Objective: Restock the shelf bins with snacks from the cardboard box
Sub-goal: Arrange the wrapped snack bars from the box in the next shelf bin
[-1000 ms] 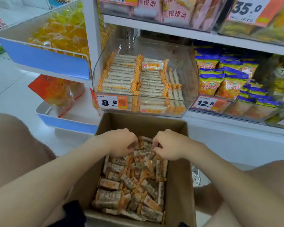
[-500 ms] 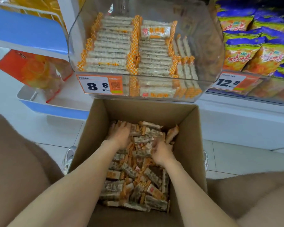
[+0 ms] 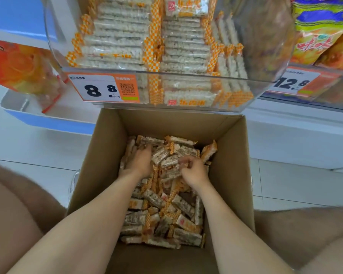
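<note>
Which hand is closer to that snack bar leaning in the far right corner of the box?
Right. The right hand, curled on snack bars, is just left of the leaning bar; the left hand rests further left.

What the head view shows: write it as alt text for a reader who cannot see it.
Two bare hands dig into wrapped snack bars heaped in an open cardboard box: the left hand presses flat, the right hand curls its fingers round bars. Above, a clear shelf bin holds neat rows, tagged 8.8.
</note>
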`<act>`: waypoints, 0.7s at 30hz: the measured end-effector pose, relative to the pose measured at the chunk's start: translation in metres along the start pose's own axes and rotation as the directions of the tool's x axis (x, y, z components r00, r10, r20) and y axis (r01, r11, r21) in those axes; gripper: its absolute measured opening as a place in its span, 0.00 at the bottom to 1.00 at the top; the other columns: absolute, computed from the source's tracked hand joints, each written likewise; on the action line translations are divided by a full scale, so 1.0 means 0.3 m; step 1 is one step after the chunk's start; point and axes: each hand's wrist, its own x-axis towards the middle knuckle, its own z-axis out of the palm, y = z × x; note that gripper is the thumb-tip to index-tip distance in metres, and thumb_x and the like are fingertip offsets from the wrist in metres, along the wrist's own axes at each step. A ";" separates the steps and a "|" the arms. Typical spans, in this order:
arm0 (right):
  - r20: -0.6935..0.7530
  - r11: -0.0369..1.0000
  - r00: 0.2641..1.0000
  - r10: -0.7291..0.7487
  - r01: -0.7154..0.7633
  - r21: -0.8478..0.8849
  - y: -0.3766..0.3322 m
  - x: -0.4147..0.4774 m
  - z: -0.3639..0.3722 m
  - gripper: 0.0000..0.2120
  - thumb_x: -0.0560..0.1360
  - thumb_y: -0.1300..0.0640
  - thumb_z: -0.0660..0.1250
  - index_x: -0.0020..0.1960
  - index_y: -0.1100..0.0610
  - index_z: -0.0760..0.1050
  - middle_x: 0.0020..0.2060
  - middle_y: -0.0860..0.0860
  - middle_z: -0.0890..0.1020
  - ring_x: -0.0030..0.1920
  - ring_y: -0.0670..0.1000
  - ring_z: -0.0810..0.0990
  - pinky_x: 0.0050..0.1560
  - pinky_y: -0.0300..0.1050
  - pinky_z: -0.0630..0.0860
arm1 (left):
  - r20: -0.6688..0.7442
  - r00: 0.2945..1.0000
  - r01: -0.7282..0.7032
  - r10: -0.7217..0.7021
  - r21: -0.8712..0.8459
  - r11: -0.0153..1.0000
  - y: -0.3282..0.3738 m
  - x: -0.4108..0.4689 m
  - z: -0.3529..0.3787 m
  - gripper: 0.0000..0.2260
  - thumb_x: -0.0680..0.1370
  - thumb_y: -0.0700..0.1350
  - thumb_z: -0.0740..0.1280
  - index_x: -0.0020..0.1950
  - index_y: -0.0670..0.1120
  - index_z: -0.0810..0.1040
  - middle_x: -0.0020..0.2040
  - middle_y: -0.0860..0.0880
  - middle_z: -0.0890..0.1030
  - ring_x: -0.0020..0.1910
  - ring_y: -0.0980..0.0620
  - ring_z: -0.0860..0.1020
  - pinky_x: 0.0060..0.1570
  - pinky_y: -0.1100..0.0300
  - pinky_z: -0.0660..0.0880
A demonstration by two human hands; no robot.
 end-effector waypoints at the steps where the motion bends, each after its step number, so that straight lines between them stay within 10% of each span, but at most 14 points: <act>1: -0.010 0.999 1.000 -0.006 0.006 0.036 -0.002 0.004 -0.010 0.09 0.82 0.61 0.67 0.55 0.50 0.82 0.64 0.48 0.81 0.46 0.43 0.82 0.40 0.39 0.79 | 0.004 1.000 -0.004 0.004 -0.076 0.997 0.016 -0.014 -0.014 0.20 0.85 0.46 0.63 0.77 0.49 0.66 0.75 0.44 0.73 0.79 0.39 0.61 0.72 0.45 0.66; 4: -0.036 0.993 0.999 0.027 -0.023 0.118 -0.008 0.010 -0.044 0.09 0.83 0.57 0.67 0.56 0.54 0.86 0.62 0.52 0.84 0.63 0.53 0.81 0.64 0.51 0.79 | 0.045 0.999 0.019 0.001 -0.444 0.896 0.026 -0.041 -0.042 0.21 0.87 0.46 0.61 0.80 0.48 0.66 0.78 0.46 0.71 0.77 0.42 0.67 0.69 0.52 0.69; 7: -0.010 0.965 0.997 0.075 -0.070 0.253 -0.017 -0.001 -0.075 0.09 0.79 0.55 0.73 0.55 0.58 0.87 0.51 0.56 0.87 0.55 0.55 0.84 0.57 0.47 0.80 | 0.101 0.994 0.093 -0.034 -0.663 0.743 0.008 -0.063 -0.071 0.15 0.85 0.41 0.62 0.72 0.50 0.69 0.72 0.48 0.72 0.68 0.47 0.73 0.60 0.56 0.70; 13: 0.001 0.923 0.999 0.038 -0.035 0.384 -0.081 -0.083 -0.129 0.17 0.72 0.48 0.78 0.56 0.55 0.85 0.42 0.49 0.87 0.42 0.49 0.83 0.43 0.44 0.77 | 0.248 0.968 0.209 -0.021 -0.765 0.609 0.001 -0.143 -0.224 0.13 0.82 0.40 0.59 0.61 0.49 0.80 0.62 0.46 0.78 0.60 0.47 0.77 0.66 0.49 0.75; 21: 0.057 0.914 0.997 -0.059 0.032 0.404 -0.211 -0.225 -0.178 0.06 0.81 0.56 0.72 0.55 0.56 0.86 0.46 0.53 0.89 0.52 0.55 0.88 0.57 0.51 0.84 | 0.294 0.951 0.185 0.095 -0.788 0.586 0.018 -0.284 -0.365 0.17 0.81 0.43 0.57 0.63 0.47 0.82 0.60 0.41 0.83 0.59 0.42 0.82 0.68 0.41 0.76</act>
